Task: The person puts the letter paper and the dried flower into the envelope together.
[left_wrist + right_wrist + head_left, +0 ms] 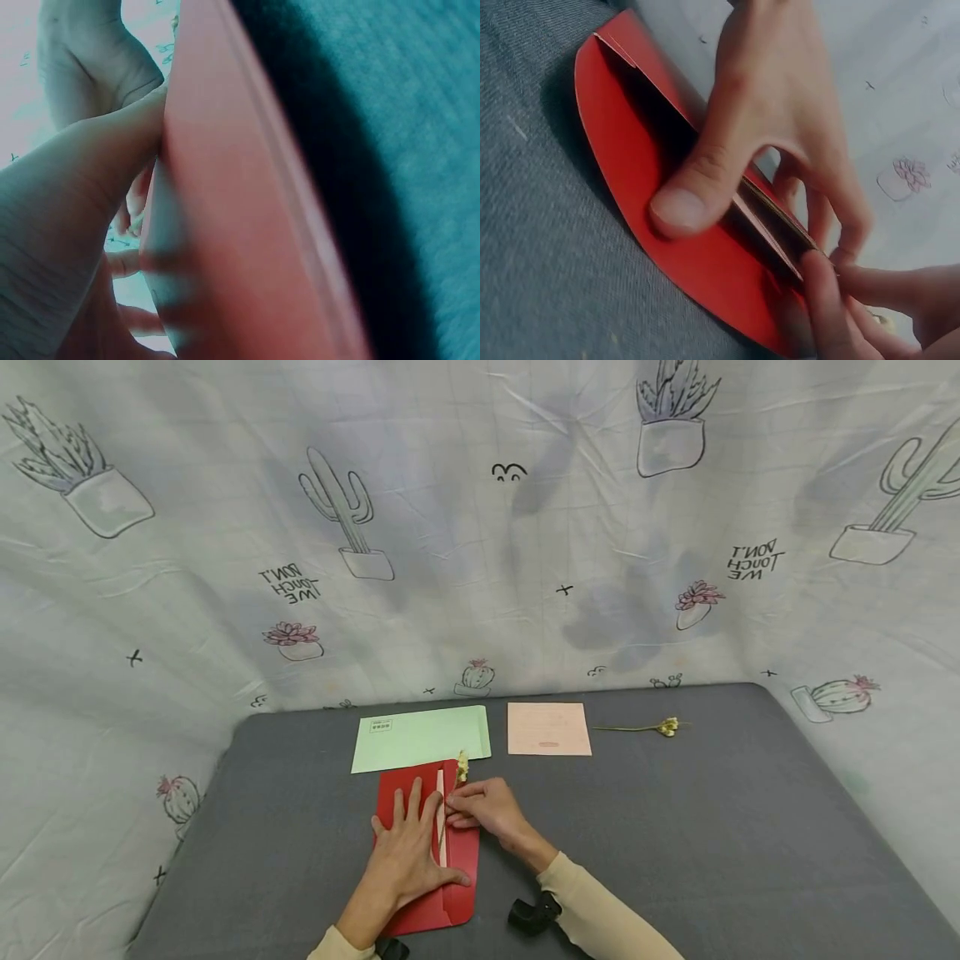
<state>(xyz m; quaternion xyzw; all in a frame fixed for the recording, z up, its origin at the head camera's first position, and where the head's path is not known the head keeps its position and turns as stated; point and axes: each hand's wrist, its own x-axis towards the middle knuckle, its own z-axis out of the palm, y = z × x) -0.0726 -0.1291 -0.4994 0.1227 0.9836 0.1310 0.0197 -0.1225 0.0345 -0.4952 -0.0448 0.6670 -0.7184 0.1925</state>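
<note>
Fingers on my left hand (408, 858) were spread wide across the red envelope (462, 852), thumb reaching past its opening, not gripping anything. My right hand (491, 810) was the pinchy one: thumb and fingertips together at the opening, clamped, as far as I could tell, on the stem of a dried flower (462, 766). Exact grip spot was hidden, so take that loosely. Envelope lay right in front of me on the grey table (712, 835), long axis pointing away from me, opening running lengthwise toward its right side, with the edge of a pale card (440, 783) showing in it. Bloom poked out just beyond my right fingertips, at the far end, with the stem looking roughly parallel to the opening. That line-up was what mattered, I'd say, and my right hand was nearer the bloom.
</note>
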